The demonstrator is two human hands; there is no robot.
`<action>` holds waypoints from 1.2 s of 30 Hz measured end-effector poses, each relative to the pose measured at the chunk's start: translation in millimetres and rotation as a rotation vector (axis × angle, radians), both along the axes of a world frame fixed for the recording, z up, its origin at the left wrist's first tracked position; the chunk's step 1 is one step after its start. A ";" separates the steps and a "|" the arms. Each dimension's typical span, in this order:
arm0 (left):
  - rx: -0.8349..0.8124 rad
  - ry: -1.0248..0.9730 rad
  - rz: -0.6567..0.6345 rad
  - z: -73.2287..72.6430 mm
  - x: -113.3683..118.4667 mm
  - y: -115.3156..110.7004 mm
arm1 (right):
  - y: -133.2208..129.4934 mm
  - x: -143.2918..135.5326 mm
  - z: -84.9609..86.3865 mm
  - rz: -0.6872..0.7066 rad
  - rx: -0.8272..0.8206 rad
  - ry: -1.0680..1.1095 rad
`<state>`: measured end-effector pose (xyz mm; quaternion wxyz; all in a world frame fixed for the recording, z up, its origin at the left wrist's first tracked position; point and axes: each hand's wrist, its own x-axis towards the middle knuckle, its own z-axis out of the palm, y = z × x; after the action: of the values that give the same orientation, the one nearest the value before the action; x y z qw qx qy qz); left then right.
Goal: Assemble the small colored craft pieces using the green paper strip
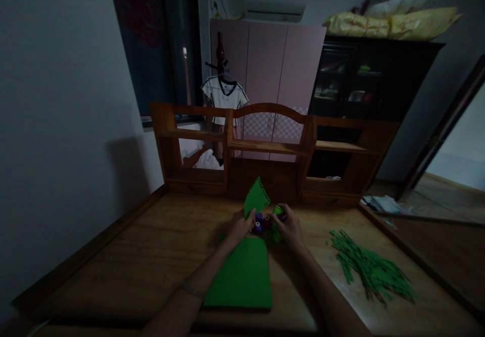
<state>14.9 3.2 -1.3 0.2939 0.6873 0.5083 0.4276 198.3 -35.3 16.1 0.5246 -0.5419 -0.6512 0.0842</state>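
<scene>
My left hand [241, 226] grips a green sheet [256, 197] with a row of small holes or notches along its upper right edge. My right hand [291, 226] has its fingers closed around a small bright green object [278, 210], just right of the sheet. Between the hands, purple and dark red small items [258, 225] rest on the table, with more green ones [277, 236] beside my right fingers. A stack of green sheets [242, 276] lies flat below my left hand.
A pile of thin green strips [369, 266] spreads over the table's right side. A wooden shelf unit [269, 147] stands along the wooden table's [151, 246] far edge. A wall [68, 125] borders the left side, and plastic bags [386, 204] lie beyond the right edge.
</scene>
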 end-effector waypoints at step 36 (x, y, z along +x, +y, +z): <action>0.104 -0.061 0.035 -0.7 -0.6 4.2 | -4.5 0.6 4.9 -0.026 -0.051 -0.129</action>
<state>14.3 7.4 -2.1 0.2656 0.6794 0.4882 0.4791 198.9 -39.8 21.0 0.4685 -0.5680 -0.6741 0.0589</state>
